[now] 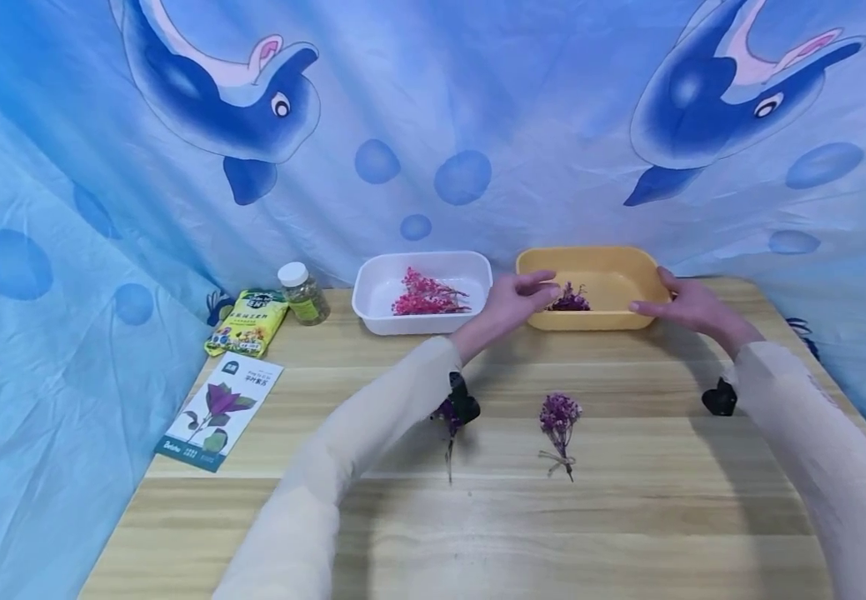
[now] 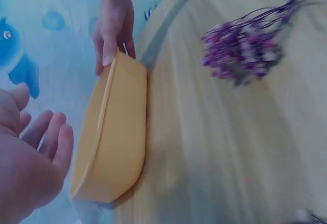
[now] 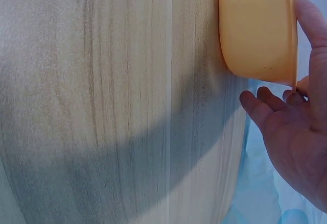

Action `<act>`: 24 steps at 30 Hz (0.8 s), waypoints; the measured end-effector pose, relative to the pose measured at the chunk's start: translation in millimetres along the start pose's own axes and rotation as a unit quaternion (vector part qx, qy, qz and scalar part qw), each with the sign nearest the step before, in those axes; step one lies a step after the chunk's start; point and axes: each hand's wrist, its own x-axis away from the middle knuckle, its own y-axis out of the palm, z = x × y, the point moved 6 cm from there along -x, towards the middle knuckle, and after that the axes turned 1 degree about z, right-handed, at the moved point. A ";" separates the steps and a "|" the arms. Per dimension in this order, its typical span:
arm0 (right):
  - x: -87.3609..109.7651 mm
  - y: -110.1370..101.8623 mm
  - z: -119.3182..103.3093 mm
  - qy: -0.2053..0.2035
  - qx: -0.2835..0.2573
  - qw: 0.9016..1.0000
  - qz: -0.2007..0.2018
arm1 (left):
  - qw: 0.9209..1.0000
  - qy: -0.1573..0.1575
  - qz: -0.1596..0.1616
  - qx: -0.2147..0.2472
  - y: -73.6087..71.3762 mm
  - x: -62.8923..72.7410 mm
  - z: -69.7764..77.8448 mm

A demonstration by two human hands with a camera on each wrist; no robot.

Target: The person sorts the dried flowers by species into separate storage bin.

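Over the left end of the yellow plastic tray, my left hand hovers with relaxed fingers and nothing in them. Below its fingertips a dark purple dried flower bunch lies inside the tray. My right hand grips the tray's right end, thumb at the front rim and fingers around the outer side. In the left wrist view, the open left palm faces the tray's near end. A twine-tied purple bunch lies mid-table. Another purple bunch is partly hidden by the left wrist camera.
Left of the yellow tray stands a white tray with pink dried flowers. Farther left are a white-capped jar, a yellow packet and a seed packet. A blue dolphin-print curtain hangs behind the table.
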 end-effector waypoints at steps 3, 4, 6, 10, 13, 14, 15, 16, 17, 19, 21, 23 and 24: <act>-0.9 1.0 0.3 -0.003 -0.005 1.000 -0.004 | 0.999 -0.007 0.043 -0.015 -16.7 20.2 -5.6; -1.1 1.2 0.1 -0.004 -0.008 1.000 -0.006 | 0.997 -0.007 0.062 -0.033 -23.6 28.3 -7.4; -1.2 0.5 -0.8 -0.007 -0.008 1.000 -0.008 | 0.993 0.001 0.093 -0.072 -37.5 46.5 -10.6; -1.7 -3.9 -0.9 -0.009 -0.003 1.000 -0.008 | 0.982 0.035 0.120 -0.144 -62.9 86.7 -16.2; -1.9 -7.6 -0.4 -0.007 0.002 1.000 -0.007 | 0.979 0.042 0.125 -0.156 -75.0 117.9 -23.8; -2.0 -8.1 -0.1 -0.006 0.002 1.000 -0.008 | 0.979 0.036 0.126 -0.154 -77.1 128.2 -27.4; -2.4 -8.3 0.7 -0.004 0.001 1.000 -0.009 | 0.979 0.033 0.129 -0.153 -78.5 138.0 -31.6; -2.5 -8.2 1.0 -0.002 0.002 1.000 -0.011 | 0.979 0.029 0.134 -0.153 -79.0 147.3 -36.0; -2.8 -8.0 1.1 -0.003 0.003 1.000 -0.011 | 0.978 0.023 0.139 -0.155 -78.8 155.8 -40.6; -3.5 -6.9 2.2 0.000 0.001 1.000 -0.013 | 0.976 0.014 0.147 -0.163 -76.7 170.6 -49.9; -4.1 -5.2 2.7 0.003 0.001 1.000 -0.014 | 0.971 0.011 0.158 -0.181 -73.7 182.0 -57.0; -5.2 -3.0 3.3 0.006 -0.001 1.000 -0.015 | 0.966 0.010 0.166 -0.198 -70.3 189.5 -62.2; -5.7 -1.9 3.5 0.008 -0.002 1.000 -0.016 | 0.964 0.012 0.169 -0.206 -68.6 192.2 -63.8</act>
